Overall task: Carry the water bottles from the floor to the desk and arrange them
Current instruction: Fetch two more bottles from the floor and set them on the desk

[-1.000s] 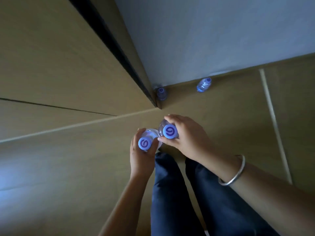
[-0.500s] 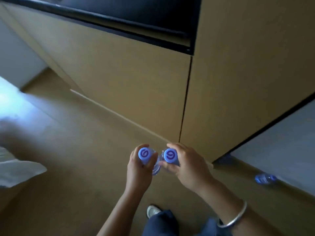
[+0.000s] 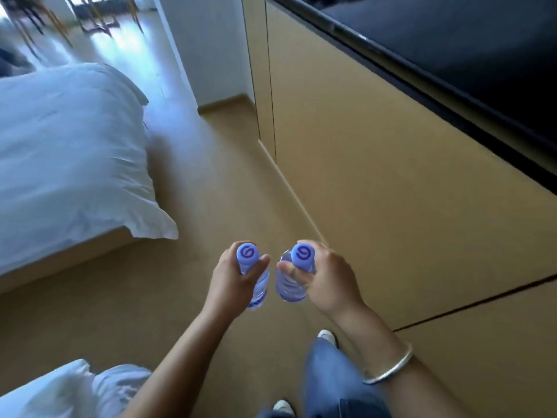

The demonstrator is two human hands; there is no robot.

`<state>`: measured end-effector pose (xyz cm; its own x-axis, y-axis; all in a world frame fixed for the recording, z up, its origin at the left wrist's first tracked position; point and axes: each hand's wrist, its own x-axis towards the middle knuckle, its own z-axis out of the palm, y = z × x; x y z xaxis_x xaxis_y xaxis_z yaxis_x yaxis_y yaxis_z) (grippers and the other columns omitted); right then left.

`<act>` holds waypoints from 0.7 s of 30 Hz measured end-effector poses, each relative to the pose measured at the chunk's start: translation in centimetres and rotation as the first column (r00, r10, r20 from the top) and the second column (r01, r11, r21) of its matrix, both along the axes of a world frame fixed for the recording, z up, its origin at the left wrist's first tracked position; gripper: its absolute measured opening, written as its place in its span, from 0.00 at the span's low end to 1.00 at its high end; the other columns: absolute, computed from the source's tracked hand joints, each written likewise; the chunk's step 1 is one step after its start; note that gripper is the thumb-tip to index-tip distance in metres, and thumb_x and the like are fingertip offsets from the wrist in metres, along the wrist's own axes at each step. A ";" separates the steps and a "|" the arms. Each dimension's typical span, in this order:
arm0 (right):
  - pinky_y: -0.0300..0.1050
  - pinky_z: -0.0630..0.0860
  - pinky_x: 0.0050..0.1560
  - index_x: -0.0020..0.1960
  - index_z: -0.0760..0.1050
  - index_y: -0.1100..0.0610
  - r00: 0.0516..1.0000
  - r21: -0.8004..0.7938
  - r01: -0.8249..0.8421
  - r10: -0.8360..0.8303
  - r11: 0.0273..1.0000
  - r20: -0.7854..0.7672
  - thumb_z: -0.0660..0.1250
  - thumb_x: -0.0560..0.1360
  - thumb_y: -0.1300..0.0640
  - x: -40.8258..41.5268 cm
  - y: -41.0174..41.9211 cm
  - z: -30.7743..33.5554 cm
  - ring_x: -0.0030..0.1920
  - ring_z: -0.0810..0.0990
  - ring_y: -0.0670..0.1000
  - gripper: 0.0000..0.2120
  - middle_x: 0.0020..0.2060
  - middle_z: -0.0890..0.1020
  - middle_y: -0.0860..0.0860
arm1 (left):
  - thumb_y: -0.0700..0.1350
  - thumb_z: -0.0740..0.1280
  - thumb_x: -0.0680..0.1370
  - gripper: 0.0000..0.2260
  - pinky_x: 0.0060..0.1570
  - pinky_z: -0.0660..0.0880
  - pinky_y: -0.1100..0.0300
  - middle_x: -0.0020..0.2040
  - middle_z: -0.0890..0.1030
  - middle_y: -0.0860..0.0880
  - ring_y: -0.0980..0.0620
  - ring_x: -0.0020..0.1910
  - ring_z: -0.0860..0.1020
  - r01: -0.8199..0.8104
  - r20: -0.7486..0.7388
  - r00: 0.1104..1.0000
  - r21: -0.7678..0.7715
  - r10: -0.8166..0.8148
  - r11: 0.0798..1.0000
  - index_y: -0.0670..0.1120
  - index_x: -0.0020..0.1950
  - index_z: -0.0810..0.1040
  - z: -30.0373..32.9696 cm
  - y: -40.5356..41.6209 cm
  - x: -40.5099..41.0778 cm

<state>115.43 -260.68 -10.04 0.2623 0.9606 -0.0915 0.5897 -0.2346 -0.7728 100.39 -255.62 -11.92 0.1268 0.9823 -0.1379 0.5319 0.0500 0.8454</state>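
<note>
At the far left a bed (image 3: 60, 146) with white bedding runs out of the picture, so only its near corner and the drooping edge of the cover show; the chair legs in the bright room beyond it are smeared and hard to read. A second heap of white fabric (image 3: 75, 390) sits at the bottom left corner, cut off by the edge.

Moving right, the person's left hand (image 3: 232, 282) has its fingers and thumb curled round the neck of the left water bottle (image 3: 259, 289), just under its purple cap (image 3: 247, 253). The hand covers most of the bottle; only a strip of clear body and blue label shows below the thumb, hanging above the tan floor (image 3: 211, 191).

Just beside it, with a narrow gap between, the right hand (image 3: 324, 282) wraps the same way round the right water bottle (image 3: 287, 286), whose cap (image 3: 303, 254) points up toward the camera. More of this bottle's clear body is visible; its base is hard to make out. A silver bangle (image 3: 390, 368) rings the right wrist.

Below, blue trouser legs (image 3: 334, 384) are blurred, and two pale shoe tips peek out.

On the right stands tan cabinetry (image 3: 376, 176) with a dark top (image 3: 452, 40) that is cut off at the frame edge, its surface too dark to see anything on it.
</note>
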 end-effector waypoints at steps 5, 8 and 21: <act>0.44 0.72 0.47 0.48 0.74 0.50 0.997 0.018 -0.074 0.074 0.997 0.006 0.64 0.67 0.34 1.4 8.1 -0.6 0.48 0.77 0.51 0.21 0.41 0.77 0.44 | 0.48 0.70 0.74 0.06 0.47 0.72 0.55 0.44 0.80 0.47 0.47 0.45 0.78 -0.064 -0.023 0.998 -0.017 0.063 0.998 0.49 0.45 0.75 -0.7 6.8 1.0; 0.44 0.70 0.45 0.49 0.75 0.52 0.989 0.037 -0.145 0.143 0.989 0.049 0.65 0.68 0.35 3.2 13.7 -0.1 0.48 0.76 0.52 0.21 0.41 0.76 0.44 | 0.47 0.70 0.74 0.07 0.47 0.73 0.55 0.44 0.80 0.47 0.47 0.45 0.78 -0.120 -0.002 0.993 -0.017 0.120 0.993 0.46 0.47 0.75 -0.4 11.3 2.7; 0.45 0.70 0.46 0.50 0.74 0.53 0.922 0.026 -0.370 0.364 0.929 0.132 0.65 0.71 0.38 8.5 33.3 2.0 0.49 0.74 0.52 0.19 0.43 0.75 0.45 | 0.48 0.70 0.73 0.08 0.47 0.75 0.54 0.43 0.81 0.48 0.47 0.45 0.79 -0.335 0.047 0.941 0.008 0.335 0.942 0.46 0.48 0.76 1.6 26.9 6.2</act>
<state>123.94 -227.42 -8.01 -0.1031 0.9942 -0.0312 0.7180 0.0527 -0.6941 106.54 -228.76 -10.28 -0.2043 0.9710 -0.1242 0.4485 0.2056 0.8698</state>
